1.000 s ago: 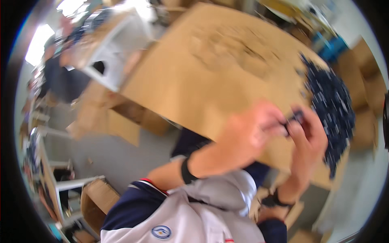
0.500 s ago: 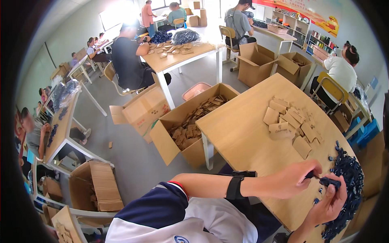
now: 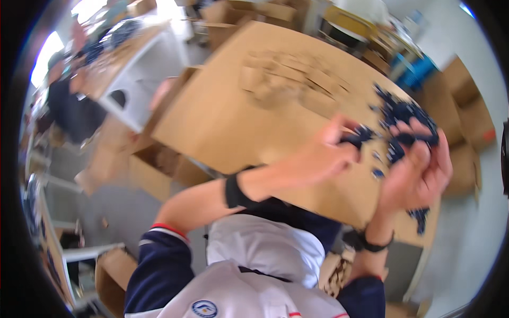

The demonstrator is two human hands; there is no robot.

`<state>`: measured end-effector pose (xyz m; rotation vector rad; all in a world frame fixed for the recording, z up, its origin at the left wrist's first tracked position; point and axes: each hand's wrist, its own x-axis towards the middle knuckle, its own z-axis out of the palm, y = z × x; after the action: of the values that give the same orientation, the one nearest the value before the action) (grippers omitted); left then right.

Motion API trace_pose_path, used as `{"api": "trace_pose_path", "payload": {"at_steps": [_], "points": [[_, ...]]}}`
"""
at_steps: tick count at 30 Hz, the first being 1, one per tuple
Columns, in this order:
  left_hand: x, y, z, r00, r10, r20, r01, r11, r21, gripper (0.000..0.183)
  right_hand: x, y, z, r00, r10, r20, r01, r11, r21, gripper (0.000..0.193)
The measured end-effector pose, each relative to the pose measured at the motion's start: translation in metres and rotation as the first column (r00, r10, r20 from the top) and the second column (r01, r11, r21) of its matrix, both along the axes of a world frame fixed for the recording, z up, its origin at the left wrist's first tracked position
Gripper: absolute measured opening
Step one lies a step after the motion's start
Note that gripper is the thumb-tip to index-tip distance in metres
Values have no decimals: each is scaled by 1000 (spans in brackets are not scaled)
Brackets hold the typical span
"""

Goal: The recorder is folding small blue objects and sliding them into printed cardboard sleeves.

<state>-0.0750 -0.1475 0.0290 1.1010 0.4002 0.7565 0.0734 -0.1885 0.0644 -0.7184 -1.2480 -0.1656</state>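
Observation:
My left hand (image 3: pixel 331 151) is closed in a pinch on a small dark-blue bundle (image 3: pixel 359 137) with pale flecks, above the right part of the tabletop. Close beside it, my right hand (image 3: pixel 416 177) curls its fingers around another dark-blue bundle (image 3: pixel 421 139), which looks like folded cord. Behind the hands lies a pile of similar dark-blue bundles (image 3: pixel 397 106), partly hidden by my right hand. Several loose ones lie between my hands and near the table's right edge. Motion blur hides their finer detail.
Small brown cardboard packets (image 3: pixel 297 77) lie heaped toward the far side of my wooden table (image 3: pixel 212 124). Open cardboard boxes stand left (image 3: pixel 175 167) and right (image 3: pixel 456 122) of it. A blue bin (image 3: pixel 416 71) is beyond the far right. A person (image 3: pixel 74 103) sits at another table.
The view has swung right and down, so my table appears further left. My hands have drawn apart slightly, and a dark bundle now shows in each.

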Motion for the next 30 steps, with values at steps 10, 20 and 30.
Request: {"api": "trace_pose_path", "payload": {"at_steps": [10,20,30], "points": [[-5,-2,-3,924,-105,-367,212,940,266,26,29,-11,37,976,-44,-212,74,988,138,34],[-43,72,-9,540,727,-425,157,408,899,34,32,-8,31,987,-39,155,45,998,-33,30],[-105,136,-37,673,524,-522,559,101,823,46,25,-14,21,908,-77,412,153,976,-155,25]]}}
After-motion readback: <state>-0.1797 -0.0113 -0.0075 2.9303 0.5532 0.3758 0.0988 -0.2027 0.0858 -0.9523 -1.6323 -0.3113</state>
